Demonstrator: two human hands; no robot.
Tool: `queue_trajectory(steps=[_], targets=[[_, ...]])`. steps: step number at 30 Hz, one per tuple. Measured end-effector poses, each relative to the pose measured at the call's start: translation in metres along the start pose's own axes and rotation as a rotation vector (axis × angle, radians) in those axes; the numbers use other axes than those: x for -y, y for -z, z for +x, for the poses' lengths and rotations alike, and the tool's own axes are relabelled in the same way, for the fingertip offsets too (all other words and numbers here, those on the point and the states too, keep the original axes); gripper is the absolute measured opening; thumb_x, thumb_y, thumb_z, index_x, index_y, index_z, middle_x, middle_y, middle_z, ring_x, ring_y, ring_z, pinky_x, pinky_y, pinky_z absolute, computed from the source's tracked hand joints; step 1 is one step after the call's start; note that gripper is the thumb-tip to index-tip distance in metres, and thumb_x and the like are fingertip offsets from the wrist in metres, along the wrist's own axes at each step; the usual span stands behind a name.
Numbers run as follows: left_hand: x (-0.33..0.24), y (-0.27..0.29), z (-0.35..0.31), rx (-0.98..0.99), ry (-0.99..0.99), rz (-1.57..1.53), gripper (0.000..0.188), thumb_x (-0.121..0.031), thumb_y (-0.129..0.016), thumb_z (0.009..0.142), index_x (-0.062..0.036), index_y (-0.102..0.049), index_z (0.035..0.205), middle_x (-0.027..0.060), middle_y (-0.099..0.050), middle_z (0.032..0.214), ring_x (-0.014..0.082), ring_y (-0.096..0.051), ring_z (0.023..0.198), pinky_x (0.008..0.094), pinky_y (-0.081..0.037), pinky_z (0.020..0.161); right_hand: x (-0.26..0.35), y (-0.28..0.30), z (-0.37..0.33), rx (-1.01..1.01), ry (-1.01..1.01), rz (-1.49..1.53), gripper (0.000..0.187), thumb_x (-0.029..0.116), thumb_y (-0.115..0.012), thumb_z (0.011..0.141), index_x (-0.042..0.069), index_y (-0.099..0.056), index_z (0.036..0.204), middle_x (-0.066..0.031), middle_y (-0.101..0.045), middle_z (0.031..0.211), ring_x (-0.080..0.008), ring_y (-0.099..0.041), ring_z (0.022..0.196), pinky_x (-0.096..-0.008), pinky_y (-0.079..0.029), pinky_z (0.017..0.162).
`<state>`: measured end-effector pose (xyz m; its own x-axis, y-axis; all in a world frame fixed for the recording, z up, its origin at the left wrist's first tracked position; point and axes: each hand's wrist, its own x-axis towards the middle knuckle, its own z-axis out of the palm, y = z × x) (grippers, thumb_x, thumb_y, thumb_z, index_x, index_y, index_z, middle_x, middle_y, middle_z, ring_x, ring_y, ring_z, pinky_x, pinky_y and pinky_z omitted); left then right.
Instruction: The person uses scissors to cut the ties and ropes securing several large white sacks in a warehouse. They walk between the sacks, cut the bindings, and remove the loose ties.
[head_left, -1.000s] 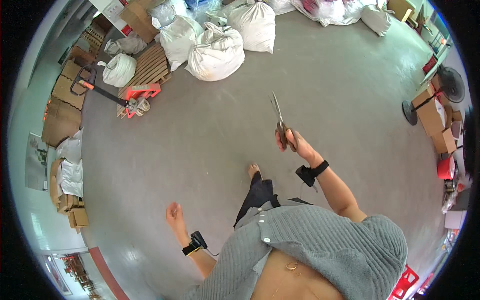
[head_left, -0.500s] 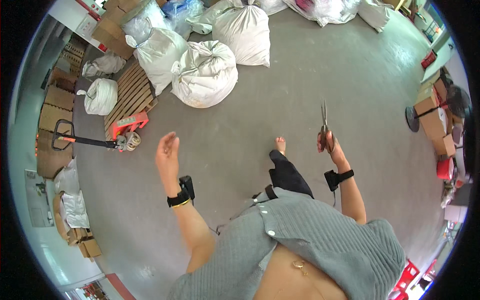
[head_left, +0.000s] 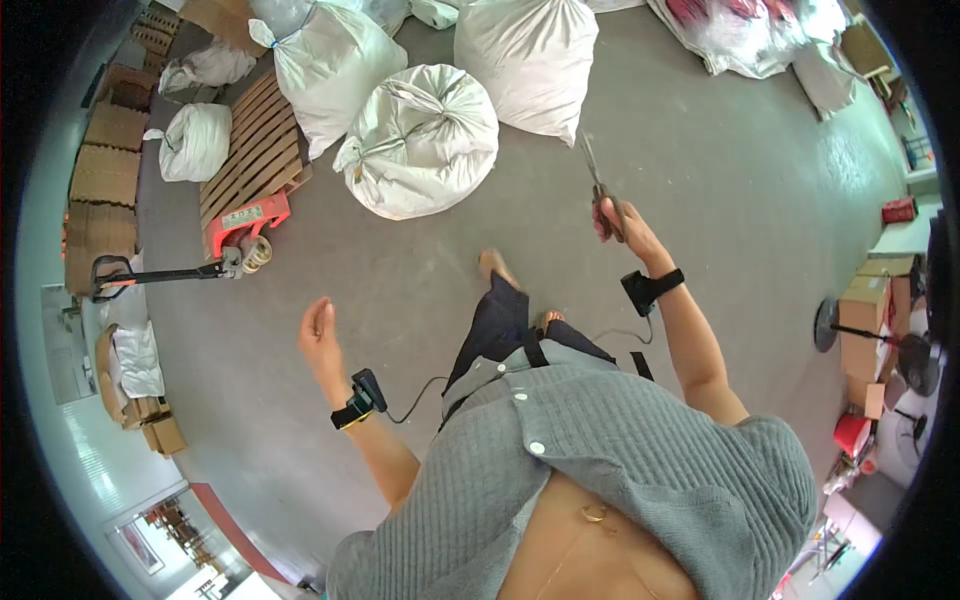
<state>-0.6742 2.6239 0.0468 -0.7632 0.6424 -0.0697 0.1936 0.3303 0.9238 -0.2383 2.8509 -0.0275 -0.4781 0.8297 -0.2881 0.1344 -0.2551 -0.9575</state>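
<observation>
My right hand [head_left: 632,228] is closed around the handles of a pair of scissors [head_left: 597,182]. Their long metal blades point forward, towards the white sacks. My left hand [head_left: 321,345] hangs over the floor, away from any object. Its fingers are loosely bent, and I see nothing in them. Ahead of me a round white sack [head_left: 418,150] with gathered cloth on top rests on the floor. Just right of it is a taller full white sack [head_left: 525,65], its lower corner near the scissor tips.
Another white sack [head_left: 335,75] leans by a wooden pallet [head_left: 255,150]. A red pallet jack [head_left: 248,222] with a black handle stands at the left. Cartons [head_left: 105,175] line the left wall. On the right are a black fan [head_left: 915,362] and boxes [head_left: 862,305].
I have stepped forward, and the sacks appear nearer. My right hand has swung forward and left with the scissors, whose blades now tilt left. The left hand is slightly lower in view.
</observation>
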Motion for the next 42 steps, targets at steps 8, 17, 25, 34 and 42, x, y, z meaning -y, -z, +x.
queue_trajectory(steps=[8, 17, 25, 34, 42], targets=[[0.005, -0.026, 0.151, -0.164, 0.086, 0.065, 0.03, -0.021, -0.06, 0.087, 0.0016, -0.06, 0.107, 0.0082, -0.062, 0.102, 0.0155, -0.058, 0.094, 0.0273, -0.044, 0.086, -0.017, -0.012, 0.158, 0.129, -0.14, 0.079, 0.06, 0.064, -0.05, 0.08, 0.005, -0.053, 0.082, -0.0006, -0.05, 0.065, -0.0102, -0.05, 0.058, -0.0244, -0.04, 0.052], [-0.124, -0.211, 0.384, 0.144, -0.296, 0.379, 0.031, -0.02, -0.06, 0.087, 0.0036, -0.06, 0.106, 0.0109, -0.063, 0.103, 0.0165, -0.058, 0.097, 0.0276, -0.043, 0.087, 0.018, 0.02, 0.315, 0.1, -0.292, -0.339, 0.058, 0.059, -0.058, 0.079, 0.001, -0.054, 0.075, -0.0026, -0.048, 0.06, -0.0115, -0.047, 0.056, -0.0279, -0.038, 0.049], [-0.038, -0.38, 0.544, 0.412, -0.088, 0.466, 0.033, -0.024, -0.063, 0.084, -0.0029, -0.06, 0.109, 0.0115, -0.063, 0.107, 0.0208, -0.058, 0.1, 0.0304, -0.042, 0.088, 0.006, 0.03, 0.472, 0.391, -0.455, -0.556, 0.063, 0.062, -0.059, 0.076, -0.001, -0.055, 0.079, -0.01, -0.049, 0.063, -0.021, -0.051, 0.062, -0.0362, -0.041, 0.058], [0.118, -0.436, 0.409, 0.683, 0.382, 0.704, 0.028, -0.009, -0.064, 0.068, -0.008, -0.059, 0.095, 0.0143, -0.063, 0.087, 0.0322, -0.061, 0.083, 0.04, -0.047, 0.071, -0.038, 0.045, 0.596, 0.561, -0.631, -0.169, 0.058, 0.06, -0.059, 0.077, 0.003, -0.052, 0.076, -0.0022, -0.046, 0.063, -0.0116, -0.046, 0.058, -0.0273, -0.038, 0.053], [0.118, -0.519, 0.329, 0.819, 0.605, 0.309, 0.021, -0.017, -0.065, 0.076, -0.0076, -0.061, 0.094, 0.0134, -0.06, 0.089, 0.0288, -0.06, 0.083, 0.0378, -0.046, 0.07, -0.089, 0.0, 0.595, 0.789, -0.848, -0.143, 0.049, 0.052, -0.057, 0.083, 0.005, -0.05, 0.073, 0.0, -0.045, 0.061, -0.01, -0.046, 0.053, -0.0272, -0.038, 0.05]])
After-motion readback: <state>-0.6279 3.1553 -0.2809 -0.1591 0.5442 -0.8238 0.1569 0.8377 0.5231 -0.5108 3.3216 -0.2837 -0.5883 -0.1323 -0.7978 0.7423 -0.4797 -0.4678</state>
